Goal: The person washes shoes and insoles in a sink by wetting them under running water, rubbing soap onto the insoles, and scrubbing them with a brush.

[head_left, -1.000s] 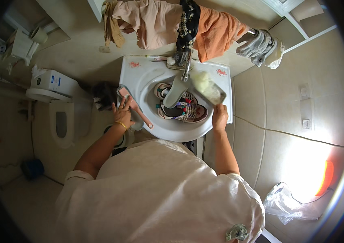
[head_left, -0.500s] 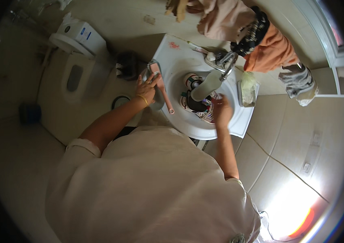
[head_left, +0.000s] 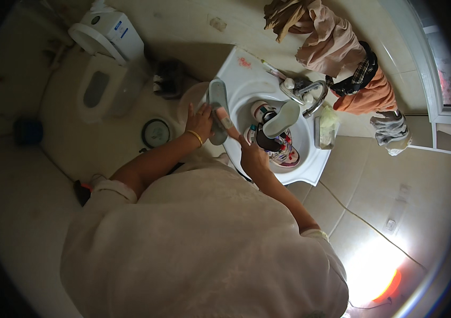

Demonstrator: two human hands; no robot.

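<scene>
A long grey shoe insole lies along the left rim of the white washbasin. My left hand presses its fingers onto that insole and holds it against the rim. In my right hand is the handle of a pink scrubbing brush, its head resting on the insole. Inside the basin sit colourful sneakers, several of their parts covered. A second grey insole lies on top of them, beneath the faucet. The bristles of the brush are turned down and hidden.
The curved metal faucet rises at the basin's back right. Beside it stands a soap dish with a pale green mesh. Clothes hang along the back wall. To the left are a toilet and a dark bin.
My right hand has left the sneakers, moved left and taken hold of the brush handle. The brush, earlier under my left fingers, has shifted slightly. My left hand stays at the insole.
</scene>
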